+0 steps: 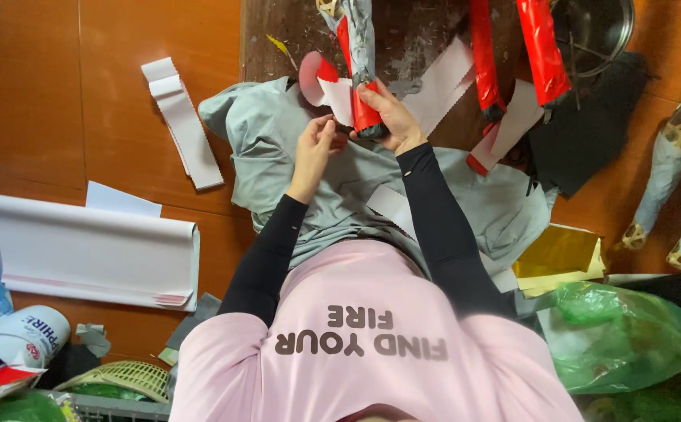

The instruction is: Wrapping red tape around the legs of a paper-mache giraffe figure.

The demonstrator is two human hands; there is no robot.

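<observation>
Red-wrapped tube [365, 109] in right hand [387, 113]

Hands [313, 152] [387, 117] apparently wrapping red tube [365, 116]

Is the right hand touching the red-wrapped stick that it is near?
Touching: the head view shows the right hand with fingers closed around the red-wrapped stick.

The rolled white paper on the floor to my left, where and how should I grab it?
Probably take the rolled white paper around its middle, coming down from above with the left hand. It lies flat on the orange floor, long axis left to right, so fingers can wrap across its narrow width. Its right end is loose, with a flap, so gripping there would likely unroll it.
</observation>
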